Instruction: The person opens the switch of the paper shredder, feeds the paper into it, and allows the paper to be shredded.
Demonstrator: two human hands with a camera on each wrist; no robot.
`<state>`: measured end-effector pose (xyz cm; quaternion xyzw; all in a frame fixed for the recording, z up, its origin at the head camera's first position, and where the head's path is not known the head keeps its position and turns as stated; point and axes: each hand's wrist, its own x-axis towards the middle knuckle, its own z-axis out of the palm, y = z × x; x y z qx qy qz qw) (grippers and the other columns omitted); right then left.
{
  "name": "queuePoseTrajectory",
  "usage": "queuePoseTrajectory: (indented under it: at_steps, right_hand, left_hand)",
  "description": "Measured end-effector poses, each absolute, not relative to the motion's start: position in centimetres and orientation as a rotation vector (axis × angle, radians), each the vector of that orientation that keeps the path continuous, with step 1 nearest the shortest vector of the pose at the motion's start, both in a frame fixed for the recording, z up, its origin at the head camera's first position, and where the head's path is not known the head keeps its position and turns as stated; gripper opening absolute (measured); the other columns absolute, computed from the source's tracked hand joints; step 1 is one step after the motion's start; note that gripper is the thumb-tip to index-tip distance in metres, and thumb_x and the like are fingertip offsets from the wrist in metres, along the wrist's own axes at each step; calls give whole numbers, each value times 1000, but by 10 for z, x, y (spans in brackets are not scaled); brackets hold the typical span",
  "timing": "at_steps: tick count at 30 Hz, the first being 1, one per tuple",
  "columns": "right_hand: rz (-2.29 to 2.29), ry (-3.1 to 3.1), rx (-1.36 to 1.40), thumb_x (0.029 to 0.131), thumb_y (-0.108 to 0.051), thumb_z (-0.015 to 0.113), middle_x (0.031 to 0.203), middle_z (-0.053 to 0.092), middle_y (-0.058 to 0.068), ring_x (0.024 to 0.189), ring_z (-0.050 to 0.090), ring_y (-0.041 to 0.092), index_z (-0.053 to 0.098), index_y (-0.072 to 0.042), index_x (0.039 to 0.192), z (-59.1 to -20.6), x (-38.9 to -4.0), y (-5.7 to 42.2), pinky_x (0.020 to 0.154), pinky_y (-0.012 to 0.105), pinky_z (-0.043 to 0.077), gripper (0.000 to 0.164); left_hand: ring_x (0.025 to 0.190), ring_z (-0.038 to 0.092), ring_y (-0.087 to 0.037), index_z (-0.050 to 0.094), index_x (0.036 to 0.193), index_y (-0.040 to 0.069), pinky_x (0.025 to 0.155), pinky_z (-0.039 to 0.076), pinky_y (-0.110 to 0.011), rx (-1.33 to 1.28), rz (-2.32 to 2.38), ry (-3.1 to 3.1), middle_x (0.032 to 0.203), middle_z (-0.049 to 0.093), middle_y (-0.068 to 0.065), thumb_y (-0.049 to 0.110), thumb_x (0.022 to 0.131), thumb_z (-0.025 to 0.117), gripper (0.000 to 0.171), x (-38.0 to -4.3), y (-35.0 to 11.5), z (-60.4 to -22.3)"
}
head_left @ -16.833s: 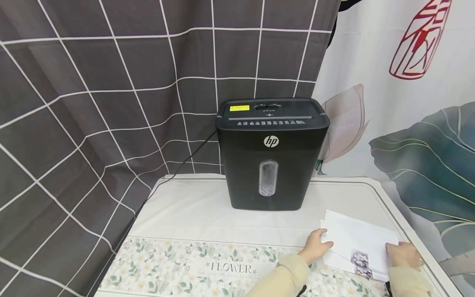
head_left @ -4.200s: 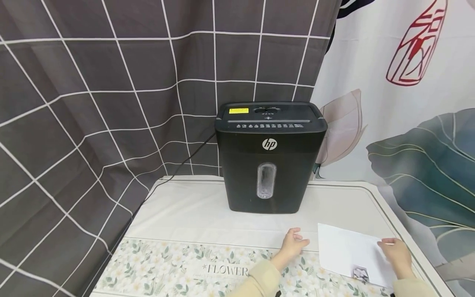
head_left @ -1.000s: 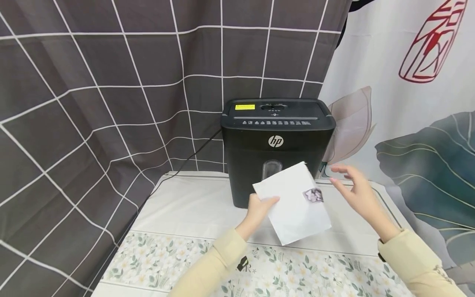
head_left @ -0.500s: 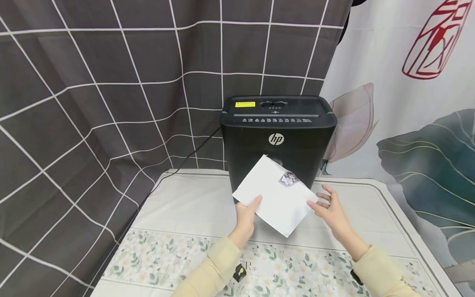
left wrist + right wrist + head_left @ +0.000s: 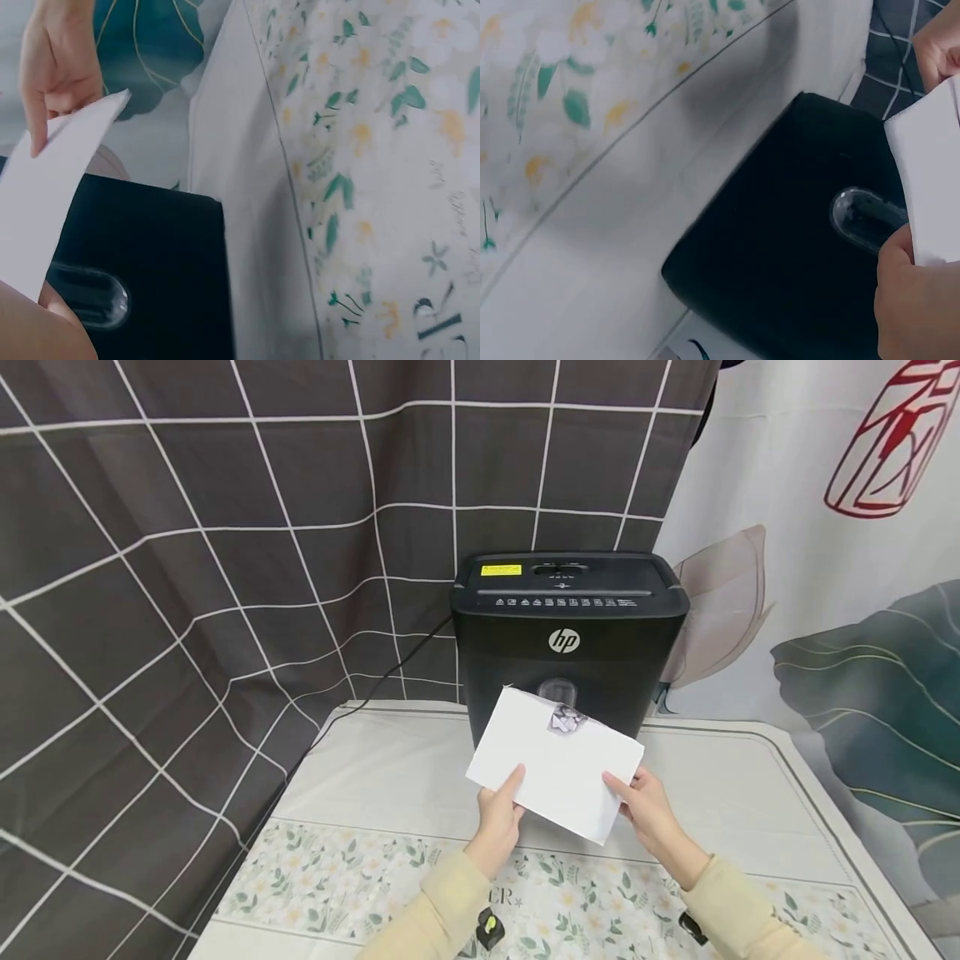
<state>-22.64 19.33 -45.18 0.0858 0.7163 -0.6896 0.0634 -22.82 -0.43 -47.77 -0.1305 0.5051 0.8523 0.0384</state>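
A white sheet of paper (image 5: 558, 772) with a small dark printed picture by its upper edge is held above the table, tilted down to the right, in front of the shredder. Whether it is one sheet or more, I cannot tell. My left hand (image 5: 498, 822) pinches its lower left edge, thumb on top. At the right end my right hand (image 5: 651, 814) grips it the same way. The black HP paper shredder (image 5: 502, 668) stands behind, its top slot uncovered and its window partly hidden by the paper. Both wrist views show the paper (image 5: 41, 199) between the two hands.
A white table (image 5: 382, 760) with a floral strip (image 5: 330, 868) lies below. The shredder's black cord (image 5: 375, 691) runs left and down the table's left side. Behind hang a dark checked curtain (image 5: 300, 468) and a white printed one (image 5: 795, 485).
The paper came from the table's right side to the middle in my left hand. Over the last second it turned more level, and my open right hand came in and took its right end.
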Motion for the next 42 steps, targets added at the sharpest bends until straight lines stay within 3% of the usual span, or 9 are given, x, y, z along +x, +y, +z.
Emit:
queuePoseTrajectory:
  at_steps: [3, 8, 10, 14, 17, 24, 30, 42]
  right_hand:
    - [-2015, 2285, 242, 96, -13, 52, 95, 66, -11, 77, 60, -9, 34, 8, 135, -449, -226, 196, 73, 14, 52, 48]
    - [-1907, 2439, 229, 96, -11, 51, 114, 64, 14, 75, 57, -12, 36, 10, 133, -441, -226, 202, 73, 12, 51, 45]
    - [-1866, 2491, 213, 96, -11, 51, 120, 60, 23, 74, 55, -13, 37, 11, 132, -437, -226, 204, 72, 11, 51, 44]
    - [-1790, 2600, 164, 96, -9, 51, 123, 55, 32, 73, 53, -15, 40, 12, 130, -428, -227, 208, 70, 10, 50, 42]
    - [-1757, 2660, 98, 95, -8, 52, 119, 57, 34, 72, 53, -15, 43, 14, 126, -421, -229, 213, 68, 10, 50, 39]
    - [-1644, 2765, -100, 93, -10, 57, 105, 64, 31, 70, 54, -11, 48, 15, 120, -400, -238, 220, 63, 12, 49, 38]
    - [-1586, 2849, -240, 91, -8, 60, 98, 67, 30, 67, 54, -8, 52, 16, 116, -371, -245, 220, 59, 13, 47, 36]
    - [-1472, 2966, -401, 90, -13, 63, 106, 64, 33, 69, 56, -14, 57, 14, 115, -307, -258, 222, 63, 8, 50, 38]
  left_hand:
    - [132, 44, -32, 32, 139, 3, 107, 41, -36, -375, 2606, 1534, 139, 43, -17, 27, 90, 61, 62, -229, -10, -482]
    - [127, 49, -32, 36, 137, -3, 105, 43, -37, -353, 2596, 1580, 136, 47, -20, 25, 88, 64, 63, -235, -23, -484]
    - [118, 57, -29, 40, 134, -5, 101, 47, -35, -335, 2576, 1637, 129, 52, -20, 23, 88, 64, 59, -237, -29, -483]
    - [89, 67, -13, 52, 122, -8, 80, 56, -25, -293, 2498, 1798, 109, 67, -13, 17, 87, 66, 45, -241, -40, -478]
    - [75, 67, -6, 57, 114, -9, 71, 56, -21, -195, 2379, 1963, 101, 71, -15, 13, 86, 67, 38, -246, -49, -473]
    - [64, 62, -5, 64, 103, -8, 58, 52, -19, 169, 1963, 2386, 95, 70, -23, 10, 81, 71, 29, -266, -68, -448]
    - [61, 65, -11, 68, 93, -8, 63, 58, -33, 436, 1718, 2554, 86, 71, -22, 11, 82, 70, 21, -283, -86, -412]
    - [63, 66, -6, 68, 92, -12, 68, 59, -34, 642, 1642, 2556, 84, 71, -24, 6, 84, 69, 20, -300, -104, -342]
